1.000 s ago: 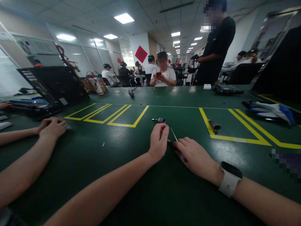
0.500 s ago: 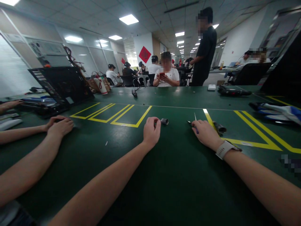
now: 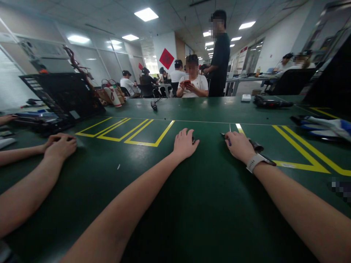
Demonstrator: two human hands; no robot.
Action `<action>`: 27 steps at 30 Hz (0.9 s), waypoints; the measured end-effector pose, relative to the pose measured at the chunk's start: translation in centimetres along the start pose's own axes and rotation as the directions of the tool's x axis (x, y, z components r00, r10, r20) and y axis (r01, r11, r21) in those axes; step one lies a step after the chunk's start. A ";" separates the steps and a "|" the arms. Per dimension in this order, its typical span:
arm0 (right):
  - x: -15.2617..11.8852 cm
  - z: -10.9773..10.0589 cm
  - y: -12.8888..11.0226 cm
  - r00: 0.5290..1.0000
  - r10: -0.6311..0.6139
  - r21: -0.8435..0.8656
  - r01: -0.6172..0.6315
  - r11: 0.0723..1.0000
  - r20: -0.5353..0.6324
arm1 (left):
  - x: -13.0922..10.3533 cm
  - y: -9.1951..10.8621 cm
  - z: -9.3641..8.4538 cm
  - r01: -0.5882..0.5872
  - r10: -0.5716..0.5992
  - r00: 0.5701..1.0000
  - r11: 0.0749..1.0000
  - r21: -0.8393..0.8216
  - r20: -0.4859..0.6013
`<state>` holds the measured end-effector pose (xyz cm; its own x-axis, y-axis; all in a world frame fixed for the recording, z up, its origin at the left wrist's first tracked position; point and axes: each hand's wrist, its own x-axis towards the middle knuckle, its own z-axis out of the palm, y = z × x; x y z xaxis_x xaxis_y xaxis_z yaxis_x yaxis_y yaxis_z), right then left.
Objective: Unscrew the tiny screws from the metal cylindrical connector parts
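My left hand (image 3: 184, 144) reaches over a small metal cylinder (image 3: 193, 140), its fingers and thumb apart around it. Most of that cylinder is hidden behind the hand, and I cannot tell whether they touch. Closed in my right hand (image 3: 239, 147) is a slim tool (image 3: 222, 135) with a dark tip, pointing forward and left; a bit of purple shows under the fingers. A thin pale shaft (image 3: 230, 127) sticks up beside it, and I cannot tell whether it belongs to the tool. Just right of my right hand lies a second dark metal cylinder (image 3: 257, 147).
Yellow tape (image 3: 142, 144) marks outlines on the green table (image 3: 164, 204). Another person's hands (image 3: 60, 145) rest at left, near a black open case (image 3: 65, 96). At right lie a blue-and-white bundle (image 3: 323, 128) and a black device (image 3: 271, 102). A small white box (image 3: 246, 98) sits at the back.
My left hand has moved right and forward onto the metal cylinder, and its fingers have spread. My right hand still grips the slim tool. The standing person appears farther left.
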<state>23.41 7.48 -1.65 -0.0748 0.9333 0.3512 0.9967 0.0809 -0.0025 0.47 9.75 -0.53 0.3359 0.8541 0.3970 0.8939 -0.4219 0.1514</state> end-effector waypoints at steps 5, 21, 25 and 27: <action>-0.2 0.1 0.0 0.999 0.031 0.032 -0.029 0.999 -0.032 | 0.4 -0.3 0.8 -0.020 0.019 0.997 1.000 0.013 0.076; -6.2 -5.8 -3.4 0.951 0.054 0.547 0.127 0.827 -0.303 | -7.0 3.2 -3.8 -0.259 0.319 0.947 0.838 -0.481 0.047; -11.2 -9.3 -4.7 0.965 0.198 0.941 0.102 0.323 -0.172 | -7.5 3.1 -3.8 -0.214 0.314 0.947 0.767 -0.605 0.064; -12.8 -10.3 -5.3 0.986 0.145 0.994 0.075 0.085 -0.087 | -7.4 3.1 -3.7 -0.208 0.318 0.946 0.758 -0.618 0.071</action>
<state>19.45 -8.55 3.52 0.0732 0.9012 0.4272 0.0481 0.4247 -0.9041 -0.31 1.00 0.32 0.6225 0.6952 0.3594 0.4240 -0.6856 0.5918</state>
